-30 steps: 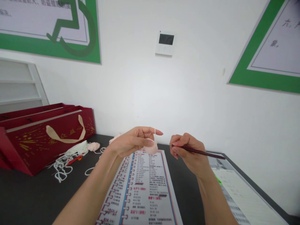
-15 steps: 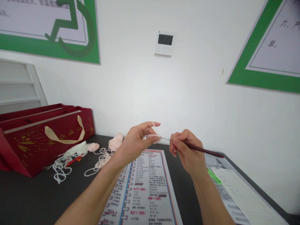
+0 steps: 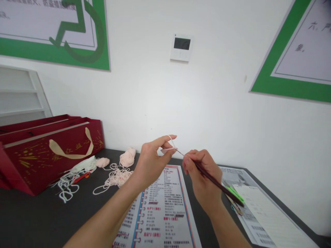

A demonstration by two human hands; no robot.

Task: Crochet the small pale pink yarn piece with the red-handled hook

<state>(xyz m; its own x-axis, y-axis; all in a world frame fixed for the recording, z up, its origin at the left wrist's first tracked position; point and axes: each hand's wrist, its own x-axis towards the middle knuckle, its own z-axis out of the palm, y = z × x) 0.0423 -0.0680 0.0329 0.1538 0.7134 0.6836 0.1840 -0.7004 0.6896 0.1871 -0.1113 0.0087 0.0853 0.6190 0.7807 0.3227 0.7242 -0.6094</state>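
My left hand [image 3: 155, 158] pinches a small pale pink crochet piece [image 3: 168, 150] between thumb and fingers, with a strand of yarn [image 3: 172, 140] running up over the raised index finger. My right hand [image 3: 203, 179] grips a crochet hook [image 3: 217, 184] by its dark red handle, which slants down to the right. The hook's thin metal shaft reaches left, its tip at the edge of the crochet piece; whether it sits in a stitch is too small to tell. Beneath the hands lies a printed pattern sheet [image 3: 170, 193].
On the left stand red gift bags [image 3: 74, 141]. Beside them lie white yarn [image 3: 68, 182], a small pink piece [image 3: 102, 162] and a pink yarn ball [image 3: 127, 157] with loose strands. At right are green-handled scissors [image 3: 236, 193] and papers [image 3: 269, 206] on the black table [image 3: 38, 220].
My right hand has turned and dropped slightly, moving a little left, so the hook's handle now slopes more steeply downward. My left hand has barely shifted and keeps its pinch.
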